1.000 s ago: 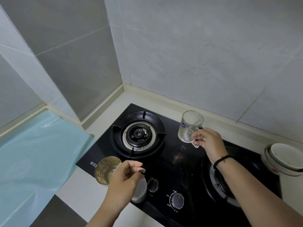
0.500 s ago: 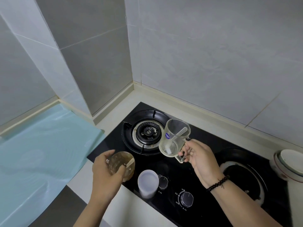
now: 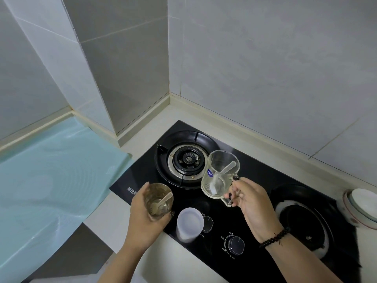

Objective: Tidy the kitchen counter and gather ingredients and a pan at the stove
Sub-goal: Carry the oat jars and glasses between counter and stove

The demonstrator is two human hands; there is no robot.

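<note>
Your left hand (image 3: 142,219), lower centre-left of the frame, grasps an amber tumbler (image 3: 159,199); fingers and thumb are wrapped round its wall. The tumbler is tilted, mouth toward the camera, and a small pale spoon (image 3: 161,201) lies inside it. It is held over the front left edge of the stove (image 3: 255,237).

Your right hand (image 3: 252,205), centre-right of the frame, grips a clear glass mug (image 3: 219,174) by its handle, fingers curled through and round it. The mug is off the surface, tilted with its mouth toward the upper right, a blue oval sticker on its side. A clear plastic spoon (image 3: 225,170) leans inside it. The mug sits just in front of the left burner (image 3: 186,160) in the frame. A black bead bracelet (image 3: 273,238) is on your right wrist.

A white plastic cup (image 3: 189,223) stands upright on the stove's front edge, between your two hands, touching neither. A control knob (image 3: 234,245) is to its right, lower centre.

The right burner (image 3: 306,221) is at the right side of the frame. Stacked bowls (image 3: 361,209) stand on the counter at the right edge, just beside the stove. A pale blue sheet (image 3: 51,180) covers the counter at the left of the frame.
</note>
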